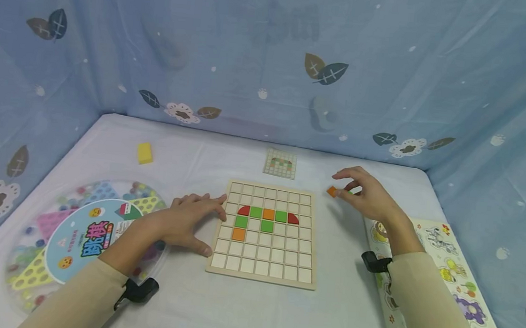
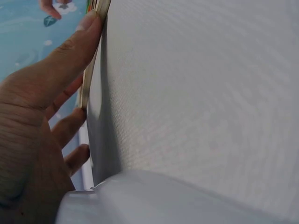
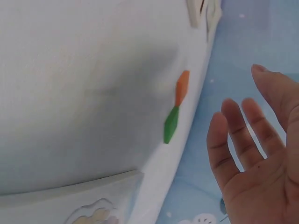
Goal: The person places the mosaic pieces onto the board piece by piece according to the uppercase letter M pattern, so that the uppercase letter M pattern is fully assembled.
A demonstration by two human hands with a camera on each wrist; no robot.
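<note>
A wooden grid board (image 1: 259, 278) lies on the white table. Red quarter-round, green and orange square tiles sit in several of its upper cells. My left hand (image 1: 189, 221) touches the board's left edge, thumb lower and fingers higher, spread apart; the left wrist view shows the thumb (image 2: 74, 53) against the edge. To the right of the board, my right hand (image 1: 368, 194) hovers over an orange tile (image 1: 331, 192) and a green tile (image 3: 171, 125), which lie corner to corner. Its fingers are loosely bent and hold nothing in the right wrist view.
Behind the board lies a small pattern card (image 1: 279, 172). A round Chinese checkers set (image 1: 56, 249) is at the left, partly under the left forearm. A yellow block (image 1: 144, 153) stands at back left. An animal picture board (image 1: 457, 288) lies at right. Blue curtains surround the table.
</note>
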